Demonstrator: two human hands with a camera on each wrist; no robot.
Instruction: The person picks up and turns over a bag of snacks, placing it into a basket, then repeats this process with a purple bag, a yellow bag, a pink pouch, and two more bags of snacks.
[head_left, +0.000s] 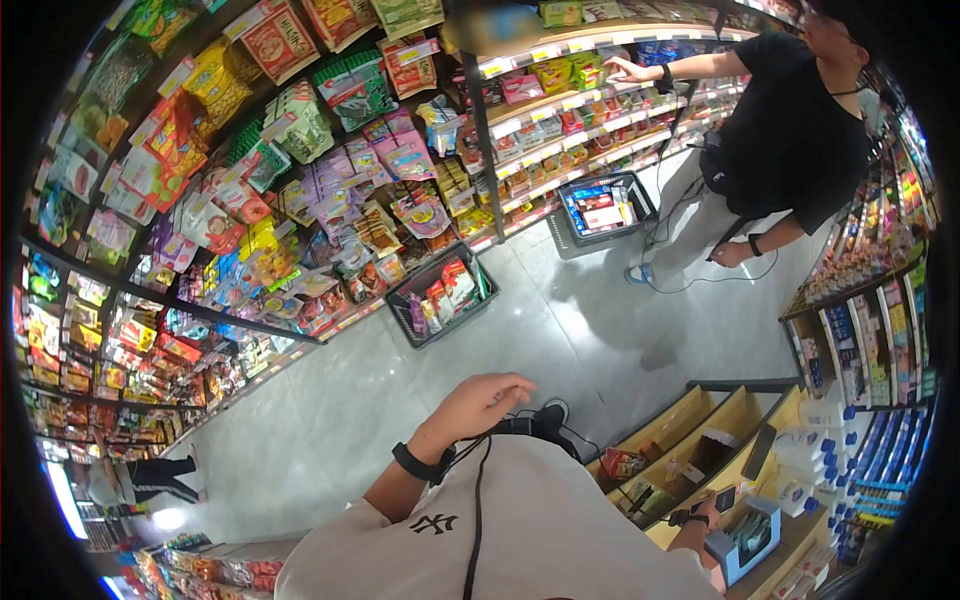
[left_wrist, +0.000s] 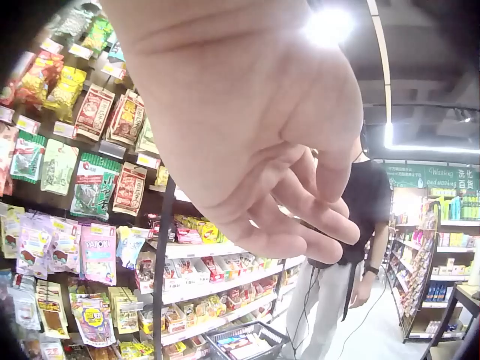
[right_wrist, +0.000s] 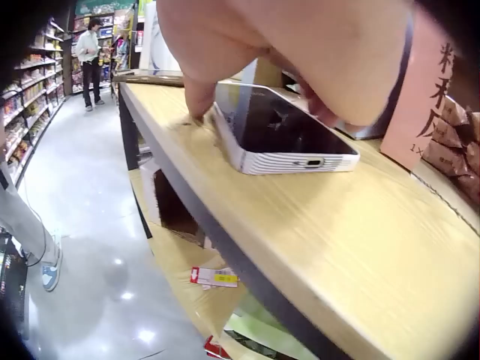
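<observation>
In the right wrist view a phone-like device [right_wrist: 281,131] with a dark screen and white ridged edge lies on or just above a wooden shelf top [right_wrist: 322,232]. The right hand [right_wrist: 277,52] grips it, thumb at one side and fingers at the other. From the head, that hand [head_left: 708,512] is at the lower right, beside a blue-white box [head_left: 748,545]. The left hand [head_left: 488,402] is held in front of the body, fingers loosely curled with nothing in them; the left wrist view shows the same hand [left_wrist: 262,142] near the camera.
A basket with snack packs [head_left: 442,298] stands on the floor by the snack racks. Another basket [head_left: 608,208] stands near a person in black [head_left: 800,130], who reaches toward the shelves. A wooden tiered bin [head_left: 690,450] is at the right. Someone else [right_wrist: 90,60] stands down the aisle.
</observation>
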